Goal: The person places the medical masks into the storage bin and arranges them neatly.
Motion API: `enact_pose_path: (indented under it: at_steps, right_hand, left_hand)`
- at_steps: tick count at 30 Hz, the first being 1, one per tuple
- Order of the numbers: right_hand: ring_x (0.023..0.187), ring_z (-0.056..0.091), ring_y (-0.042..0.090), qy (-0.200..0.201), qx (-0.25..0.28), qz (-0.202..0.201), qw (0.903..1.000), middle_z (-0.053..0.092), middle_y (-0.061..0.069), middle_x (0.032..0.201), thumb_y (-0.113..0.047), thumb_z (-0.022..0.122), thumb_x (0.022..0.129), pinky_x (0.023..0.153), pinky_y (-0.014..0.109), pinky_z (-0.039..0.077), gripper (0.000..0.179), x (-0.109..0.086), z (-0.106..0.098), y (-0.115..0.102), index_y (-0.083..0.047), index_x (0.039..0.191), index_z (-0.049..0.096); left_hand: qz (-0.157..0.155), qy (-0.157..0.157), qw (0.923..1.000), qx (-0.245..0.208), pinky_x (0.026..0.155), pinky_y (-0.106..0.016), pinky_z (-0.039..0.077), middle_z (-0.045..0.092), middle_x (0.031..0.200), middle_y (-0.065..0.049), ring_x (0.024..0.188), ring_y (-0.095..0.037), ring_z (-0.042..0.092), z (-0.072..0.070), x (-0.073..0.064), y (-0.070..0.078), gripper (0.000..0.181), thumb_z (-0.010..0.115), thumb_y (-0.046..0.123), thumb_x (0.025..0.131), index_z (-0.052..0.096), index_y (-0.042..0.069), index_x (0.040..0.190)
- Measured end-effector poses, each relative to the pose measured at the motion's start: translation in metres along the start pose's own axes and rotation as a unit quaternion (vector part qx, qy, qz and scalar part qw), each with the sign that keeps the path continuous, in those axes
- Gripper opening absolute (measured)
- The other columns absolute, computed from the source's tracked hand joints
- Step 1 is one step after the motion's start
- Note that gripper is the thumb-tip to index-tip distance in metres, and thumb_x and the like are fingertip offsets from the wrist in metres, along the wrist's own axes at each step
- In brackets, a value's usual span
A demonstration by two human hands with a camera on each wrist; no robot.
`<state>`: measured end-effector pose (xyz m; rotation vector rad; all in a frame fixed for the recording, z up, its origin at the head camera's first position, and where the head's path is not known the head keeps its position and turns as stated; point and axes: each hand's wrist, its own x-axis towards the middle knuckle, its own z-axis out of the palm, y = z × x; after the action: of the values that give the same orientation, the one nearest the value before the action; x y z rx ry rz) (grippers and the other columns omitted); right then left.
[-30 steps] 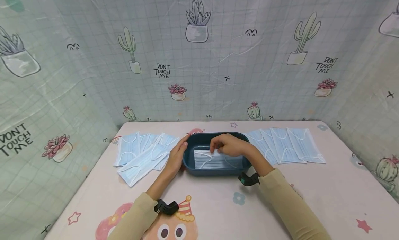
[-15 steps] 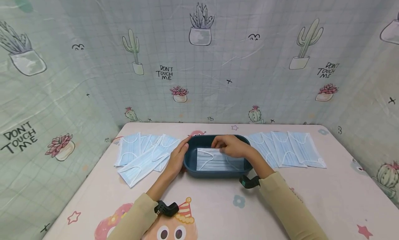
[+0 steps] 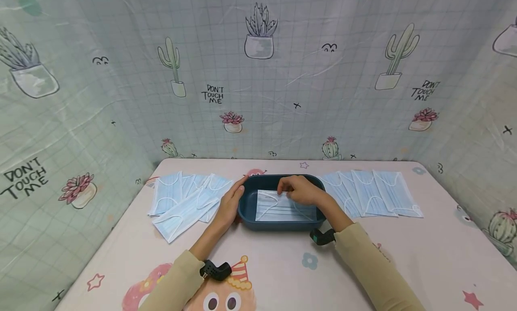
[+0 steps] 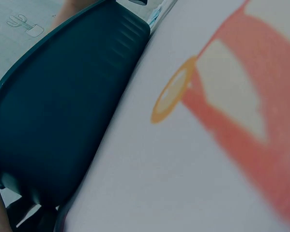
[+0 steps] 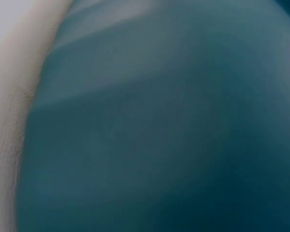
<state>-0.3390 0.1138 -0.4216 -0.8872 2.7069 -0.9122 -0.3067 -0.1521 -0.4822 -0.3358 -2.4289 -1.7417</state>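
Toward the bench's (image 3: 278,266) far edge, the right hand (image 3: 300,190) pinches a mask (image 3: 268,208), likely light, limp, best held by its border; the left hand (image 3: 230,203), fingers straight, touches the tub (image 3: 282,225).

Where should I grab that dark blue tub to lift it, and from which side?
Probably by its two short, rounded ends, one hand coming in from each side. The tub is long and narrow with its open top facing up, so gripping both ends should keep it balanced. The left hand rests against the left end; masks lie fanned close to the right one.
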Motion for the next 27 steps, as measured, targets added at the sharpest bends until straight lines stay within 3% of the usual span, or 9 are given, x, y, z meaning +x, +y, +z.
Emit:
enact_pose_path:
  at_steps: [6, 14, 20, 27]
  right_hand:
    - [0.096, 0.063, 0.020, -0.010, 0.006, -0.014, 0.9998, 0.076, 0.006, 0.110, 0.016, 0.046, 0.083, 0.083, 0.035, 0.050, 0.045, -0.0011, 0.0016, 0.0012, -0.011, 0.104, 0.075]
    - [0.105, 0.069, 0.024, -0.016, 0.003, -0.021, 0.9997, 0.075, 0.011, 0.114, 0.016, 0.047, 0.085, 0.084, 0.036, 0.053, 0.046, -0.0032, 0.0031, 0.0028, -0.009, 0.117, 0.068]
    - [0.112, 0.070, 0.028, -0.028, -0.005, -0.016, 0.9995, 0.074, 0.014, 0.120, 0.013, 0.050, 0.086, 0.093, 0.043, 0.057, 0.050, -0.0038, 0.0045, 0.0036, -0.007, 0.128, 0.067]
    - [0.106, 0.071, 0.023, -0.026, -0.016, -0.019, 0.9994, 0.076, 0.008, 0.115, 0.014, 0.050, 0.085, 0.095, 0.042, 0.058, 0.051, -0.0038, 0.0057, 0.0048, -0.010, 0.123, 0.074]
  left_hand:
    - [-0.021, -0.013, 0.9997, -0.005, 0.125, -0.062, 0.025, 0.043, 0.164, 0.001, 0.155, -0.031, 0.036, 0.0003, -0.0013, -0.0005, 0.046, 0.039, 0.037, 0.112, 0.045, 0.032, 0.157]
    - [-0.022, -0.006, 0.9997, -0.005, 0.127, -0.059, 0.024, 0.044, 0.164, 0.004, 0.155, -0.028, 0.035, 0.0017, -0.0019, -0.0016, 0.047, 0.040, 0.036, 0.111, 0.045, 0.027, 0.157]
    - [0.003, 0.002, 1.0000, -0.004, 0.128, -0.056, 0.024, 0.046, 0.162, 0.000, 0.155, -0.028, 0.037, 0.0022, -0.0014, -0.0048, 0.046, 0.041, 0.034, 0.112, 0.048, 0.024, 0.156]
    - [0.014, 0.004, 0.9999, 0.002, 0.129, -0.053, 0.024, 0.047, 0.162, 0.002, 0.154, -0.026, 0.038, 0.0025, -0.0018, -0.0064, 0.045, 0.040, 0.035, 0.112, 0.049, 0.028, 0.155]
